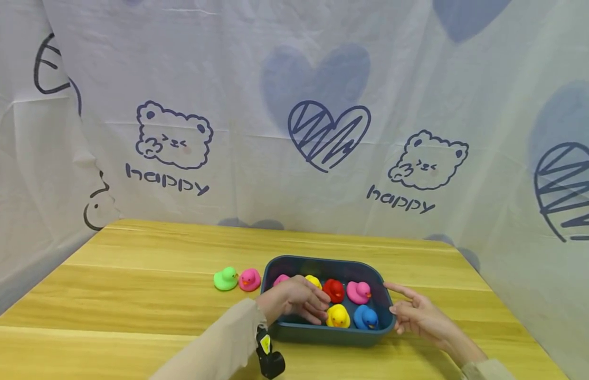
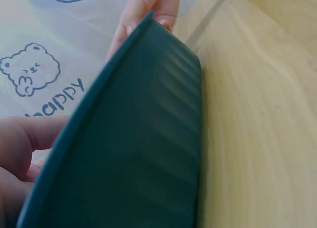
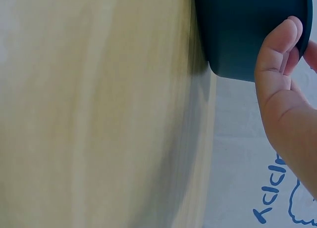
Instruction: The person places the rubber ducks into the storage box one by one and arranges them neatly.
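A dark teal plastic bin point(image 1: 323, 335) stands on the wooden table with several rubber ducks inside. My left hand point(image 1: 299, 298) reaches over its near wall, fingertips beside a yellow duck point(image 1: 338, 316); its palm hides part of the inside. The left wrist view has the bin wall point(image 2: 133, 139) covering most of these fingers. At the right end, my right hand point(image 1: 420, 316) rests its fingers against the bin's outside and rim, index finger extended. A blue duck point(image 1: 366, 317), a red duck point(image 1: 333, 290) and a pink duck point(image 1: 358, 292) sit in the bin.
Left of the bin, a green duck point(image 1: 225, 278) and another pink duck point(image 1: 249, 280) stand side by side on the table point(image 1: 133, 295). A printed white cloth point(image 1: 247, 116) hangs behind the table and along its sides.
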Tool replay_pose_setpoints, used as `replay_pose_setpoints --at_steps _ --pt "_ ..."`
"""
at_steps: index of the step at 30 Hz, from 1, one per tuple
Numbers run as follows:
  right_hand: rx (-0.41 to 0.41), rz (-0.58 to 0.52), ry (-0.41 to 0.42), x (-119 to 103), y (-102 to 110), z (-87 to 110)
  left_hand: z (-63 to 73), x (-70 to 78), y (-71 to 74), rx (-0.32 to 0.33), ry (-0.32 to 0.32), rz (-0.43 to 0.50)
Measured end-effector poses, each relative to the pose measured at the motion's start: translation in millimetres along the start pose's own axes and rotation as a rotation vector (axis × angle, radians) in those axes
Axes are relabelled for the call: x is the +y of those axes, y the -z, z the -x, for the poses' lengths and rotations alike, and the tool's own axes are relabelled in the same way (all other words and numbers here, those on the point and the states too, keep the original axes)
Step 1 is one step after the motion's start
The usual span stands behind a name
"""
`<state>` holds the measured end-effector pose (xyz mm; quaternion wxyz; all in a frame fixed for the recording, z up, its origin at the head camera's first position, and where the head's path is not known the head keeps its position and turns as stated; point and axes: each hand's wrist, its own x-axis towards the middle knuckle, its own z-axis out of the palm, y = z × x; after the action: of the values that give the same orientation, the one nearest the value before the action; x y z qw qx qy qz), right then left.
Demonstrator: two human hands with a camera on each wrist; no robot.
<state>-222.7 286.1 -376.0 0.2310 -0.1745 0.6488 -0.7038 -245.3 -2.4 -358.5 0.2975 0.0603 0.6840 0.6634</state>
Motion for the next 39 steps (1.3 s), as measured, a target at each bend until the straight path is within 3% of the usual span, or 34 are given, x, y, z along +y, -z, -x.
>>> replay_pose_setpoints --at_steps 10,20,27,33,39 --pt "-0.003 0.007 0.005 1.8 2.3 1.6 11.9 8.7 7.0 -0.051 -0.07 0.028" --pt "-0.004 0.018 0.007 -0.7 0.7 0.4 21.4 14.6 25.4 -0.101 -0.188 -0.022" --pt "0.022 0.048 0.009 -3.5 -1.0 -1.2 28.9 16.0 32.7 -0.149 -0.234 -0.033" --pt "0.036 0.141 0.014 -5.9 1.7 -2.6 36.6 16.0 40.7 -0.157 -0.269 -0.032" --pt "0.103 0.252 -0.003 -8.3 0.8 -5.9 42.8 16.5 48.5 -0.145 -0.284 -0.025"
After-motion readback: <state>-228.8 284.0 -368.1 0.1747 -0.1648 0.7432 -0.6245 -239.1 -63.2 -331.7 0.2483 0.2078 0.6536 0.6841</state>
